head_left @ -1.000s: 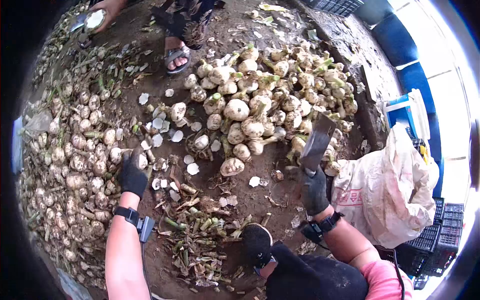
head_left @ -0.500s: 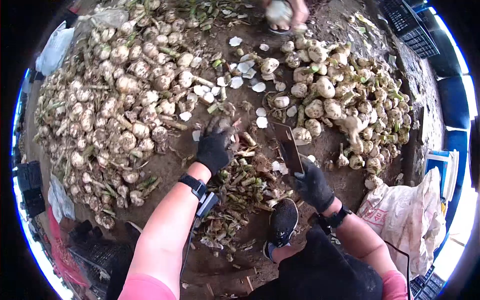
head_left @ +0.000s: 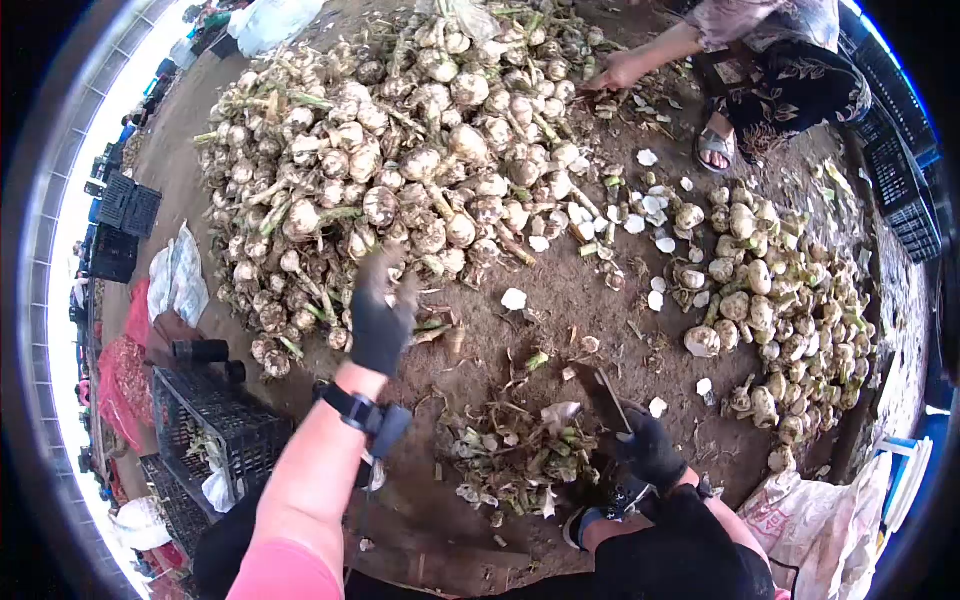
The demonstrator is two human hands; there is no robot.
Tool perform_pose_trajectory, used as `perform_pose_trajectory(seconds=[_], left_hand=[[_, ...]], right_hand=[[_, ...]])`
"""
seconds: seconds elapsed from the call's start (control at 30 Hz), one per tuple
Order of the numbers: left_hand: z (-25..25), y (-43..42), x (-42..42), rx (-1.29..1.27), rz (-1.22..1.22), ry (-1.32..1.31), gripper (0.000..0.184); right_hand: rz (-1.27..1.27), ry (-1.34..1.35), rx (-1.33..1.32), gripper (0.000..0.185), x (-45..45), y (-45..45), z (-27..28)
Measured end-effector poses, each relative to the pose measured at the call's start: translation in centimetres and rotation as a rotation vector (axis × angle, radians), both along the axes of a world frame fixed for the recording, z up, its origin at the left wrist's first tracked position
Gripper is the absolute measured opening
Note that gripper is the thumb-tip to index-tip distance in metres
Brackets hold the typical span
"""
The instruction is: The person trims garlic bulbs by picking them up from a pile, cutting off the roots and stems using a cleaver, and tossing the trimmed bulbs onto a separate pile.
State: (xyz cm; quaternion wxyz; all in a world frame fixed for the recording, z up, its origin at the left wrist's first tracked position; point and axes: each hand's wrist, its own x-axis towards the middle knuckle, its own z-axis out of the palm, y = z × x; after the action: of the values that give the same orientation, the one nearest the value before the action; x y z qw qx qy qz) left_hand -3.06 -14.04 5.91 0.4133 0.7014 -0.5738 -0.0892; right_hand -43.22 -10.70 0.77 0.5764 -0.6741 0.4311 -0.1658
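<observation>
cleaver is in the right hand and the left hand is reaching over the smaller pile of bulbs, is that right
Not quite: the head view shows the left hand reaching over the larger pile of bulbs, not the smaller pile. The cleaver is in the right hand, as you say.

Your left hand has moved off the trimmings to the larger bulb pile; your cleaver is farther from the smaller pile. The other person's hand now reaches the larger one.
</observation>
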Motion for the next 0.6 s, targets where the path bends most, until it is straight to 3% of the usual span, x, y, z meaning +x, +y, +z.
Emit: perform_pose_trajectory(seconds=[0.03,0.1,0.17,0.23,0.3,0.33,0.4,0.43,0.5,0.57,0.6], left_hand=[[1.7,-2.2,2.7,-0.002,0.05,-0.183,0.041],[3.9,-7.3,5.6,0.097,-0.043,-0.249,0.051],[1.6,-12.2,8.2,0.253,-0.198,-0.164,0.064],[-1.7,-15.7,9.0,0.53,-0.083,-0.414,0.076],[-3.1,-15.9,7.5,0.589,0.156,-0.578,0.072],[-3.4,-15.1,6.5,0.499,0.152,-0.595,0.069],[-1.0,-12.3,3.6,0.574,0.062,-0.543,0.067],[-1.5,-10.8,3.5,0.42,-0.025,-0.551,0.064],[-1.5,-8.1,2.3,0.449,-0.009,-0.464,0.06],[-4.2,-5.9,1.4,0.364,-0.007,-0.57,0.054],[-5.4,-5.1,1.1,0.253,-0.059,-0.653,0.046]], right_hand=[[0.005,0.005,-0.011,0.046,-0.7,-0.3,0.7],[-0.12,0.039,0.165,0.04,-2.0,-0.8,2.1],[-0.128,0.01,0.121,0.032,-2.8,-1.2,2.5],[-0.172,0.165,0.111,0.03,-2.6,-1.5,3.4],[-0.212,0.119,0.138,0.03,-2.7,-1.3,3.1],[-0.217,0.151,0.185,0.03,-3.1,-1.1,3.0],[-0.223,0.182,0.226,0.03,-3.4,-1.4,3.0],[-0.23,0.134,0.207,0.028,-3.3,-1.3,2.9],[-0.232,0.067,0.195,0.027,-2.6,-1.1,2.5],[-0.169,0.183,0.15,0.025,-2.2,-1.5,2.4],[-0.202,0.089,0.163,0.024,-1.6,-1.4,2.6]])
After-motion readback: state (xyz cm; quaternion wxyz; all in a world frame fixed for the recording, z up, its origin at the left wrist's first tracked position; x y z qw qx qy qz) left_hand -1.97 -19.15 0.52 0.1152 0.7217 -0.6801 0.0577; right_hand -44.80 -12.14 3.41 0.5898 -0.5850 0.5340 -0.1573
